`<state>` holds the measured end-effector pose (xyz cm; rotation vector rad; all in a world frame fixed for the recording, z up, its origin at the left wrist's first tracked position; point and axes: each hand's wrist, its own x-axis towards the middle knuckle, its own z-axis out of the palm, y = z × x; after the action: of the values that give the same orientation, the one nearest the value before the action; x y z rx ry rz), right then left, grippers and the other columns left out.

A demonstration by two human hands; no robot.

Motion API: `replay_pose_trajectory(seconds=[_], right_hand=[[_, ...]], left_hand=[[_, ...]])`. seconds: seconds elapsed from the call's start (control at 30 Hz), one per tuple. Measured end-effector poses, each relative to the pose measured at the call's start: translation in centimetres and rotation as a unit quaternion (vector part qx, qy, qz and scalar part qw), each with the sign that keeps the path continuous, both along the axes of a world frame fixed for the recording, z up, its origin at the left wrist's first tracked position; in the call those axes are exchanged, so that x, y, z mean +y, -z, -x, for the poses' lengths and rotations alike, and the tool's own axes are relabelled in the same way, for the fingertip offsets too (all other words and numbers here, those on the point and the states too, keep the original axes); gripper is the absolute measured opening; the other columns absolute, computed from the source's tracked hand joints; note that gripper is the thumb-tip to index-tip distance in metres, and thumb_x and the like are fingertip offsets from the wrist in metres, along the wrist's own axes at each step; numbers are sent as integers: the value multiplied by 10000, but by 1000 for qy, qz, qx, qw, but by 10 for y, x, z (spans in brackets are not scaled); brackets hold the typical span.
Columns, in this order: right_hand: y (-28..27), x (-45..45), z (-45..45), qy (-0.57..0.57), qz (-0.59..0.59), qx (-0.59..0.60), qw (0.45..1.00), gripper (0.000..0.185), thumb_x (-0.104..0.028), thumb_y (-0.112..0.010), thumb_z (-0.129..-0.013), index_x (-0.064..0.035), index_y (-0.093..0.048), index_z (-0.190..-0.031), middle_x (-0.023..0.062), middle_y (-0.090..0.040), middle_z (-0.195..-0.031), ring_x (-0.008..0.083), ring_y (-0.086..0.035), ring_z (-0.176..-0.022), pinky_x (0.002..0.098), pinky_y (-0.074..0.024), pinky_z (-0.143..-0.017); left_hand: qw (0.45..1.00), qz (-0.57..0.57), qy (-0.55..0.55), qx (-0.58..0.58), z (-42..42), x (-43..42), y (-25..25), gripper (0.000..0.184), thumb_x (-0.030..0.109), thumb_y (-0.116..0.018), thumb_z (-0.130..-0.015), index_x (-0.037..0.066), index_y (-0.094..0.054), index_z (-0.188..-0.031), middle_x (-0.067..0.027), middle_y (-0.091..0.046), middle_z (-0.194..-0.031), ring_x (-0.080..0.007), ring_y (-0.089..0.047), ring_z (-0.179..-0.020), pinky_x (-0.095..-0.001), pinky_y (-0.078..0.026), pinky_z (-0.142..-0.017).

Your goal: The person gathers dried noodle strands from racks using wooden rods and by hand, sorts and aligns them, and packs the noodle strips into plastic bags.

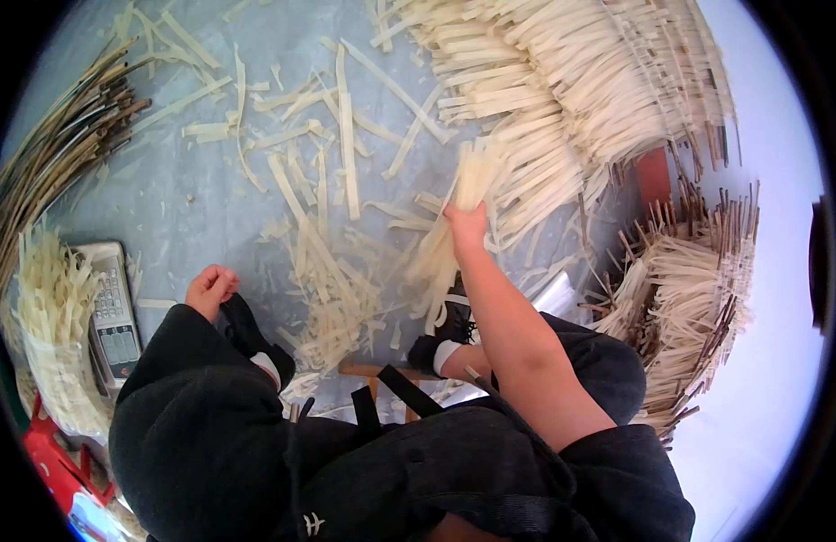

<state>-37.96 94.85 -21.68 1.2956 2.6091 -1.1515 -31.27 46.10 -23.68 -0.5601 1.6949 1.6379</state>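
My right hand is closed around a bundle of pale flat strips, which look like dried wide noodles. The bundle is slightly blurred, and its ends hang past both sides of the fist. Beyond it lies a large stack of similar strips with thin sticks along its far edge. Over by my left knee, my left hand has its fingers curled together, with nothing visible in them. Loose strips lie in a heap on the floor between my shoes.
A bundle of bare brown sticks lies at left. Below it are a scale with a keypad and a clear bag of strips. A second stack on sticks stands at right by the white wall. A wooden stool edge shows beneath me.
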Motion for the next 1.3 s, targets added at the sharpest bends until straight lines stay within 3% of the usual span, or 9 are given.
replay_pose_trajectory(seconds=[0.27, 0.6, 0.67, 0.83, 0.9, 1.07, 1.13, 1.2, 1.3], right_hand=[[-75, -34, -15, 107, 538, 110, 829, 457, -59, -691, -708, -41, -502, -1125, 87, -590, -976, 245, -579, -895, 388, -470, -867], [-230, -82, -20, -69, 601, 201, 770, 456, -35, -687, -695, -7, -506, -1113, 107, -593, -936, 227, -584, -901, 347, -471, -858], [-275, -98, -16, -122, 577, 206, 781, 466, -29, -699, -695, -21, -507, -1119, 95, -596, -932, 210, -587, -880, 335, -484, -815], [-336, -161, -35, -303, 378, 283, 828, 398, -89, -639, -789, -22, -503, -1157, 115, -620, -980, 267, -622, -887, 387, -503, -746], [-350, -181, -57, -432, 40, 346, 832, 450, -117, -615, -802, -6, -460, -1210, 194, -614, -1055, 350, -619, -950, 410, -499, -767], [-372, -174, -83, -594, 59, 204, 776, 476, -207, -646, -810, 12, -517, -1213, 186, -650, -1007, 301, -640, -950, 375, -495, -809], [-390, -170, -59, -698, 91, 132, 698, 357, -300, -684, -773, 7, -676, -953, 155, -676, -808, 277, -662, -787, 374, -509, -712], [-413, -170, -39, -629, 140, 48, 763, 396, -368, -675, -803, -9, -684, -968, 129, -690, -843, 209, -654, -780, 352, -506, -702], [-419, -177, -15, -531, 164, 229, 799, 450, -430, -639, -851, -20, -680, -1031, 121, -689, -953, 180, -636, -860, 337, -490, -772]], left_hand=[[998, 12, -10, 66, 44, 7, -39, 212, 300, -566, -944, 99, -632, -935, 21, -639, -891, -68, -568, -796, -224, -456, -721], [963, -32, 170, 205, 113, 68, -335, 540, 464, -564, -915, 73, -534, -1286, -58, -542, -1294, -171, -486, -1190, -334, -402, -989], [916, 63, 320, 234, 101, 94, -373, 686, 482, -589, -896, 103, -376, -1427, -88, -445, -1399, -208, -428, -1271, -365, -360, -1040], [944, -46, 214, 248, 44, 187, -402, 1091, 547, -718, -751, -20, -126, -1471, -203, -364, -1441, -267, -376, -1318, -402, -320, -1070], [923, -93, -10, 374, 27, 206, -384, 862, 400, -759, -764, -11, -336, -1392, -181, -503, -1311, -265, -487, -1216, -384, -394, -1007], [942, -211, -128, 229, -3, 162, -363, 429, 267, -724, -813, 23, -559, -1125, -105, -638, -1027, -211, -617, -952, -344, -495, -831], [937, -258, -125, 202, -20, 147, -362, 285, 248, -693, -838, 51, -595, -1020, -83, -642, -922, -181, -630, -846, -330, -517, -778], [942, -248, -142, 174, -32, 135, -363, 295, 248, -692, -836, 54, -587, -1033, -76, -629, -895, -181, -625, -826, -336, -518, -774], [953, -241, -100, 157, -42, 127, -360, 333, 240, -693, -827, 56, -557, -1070, -63, -603, -847, -181, -615, -791, -346, -517, -769]])
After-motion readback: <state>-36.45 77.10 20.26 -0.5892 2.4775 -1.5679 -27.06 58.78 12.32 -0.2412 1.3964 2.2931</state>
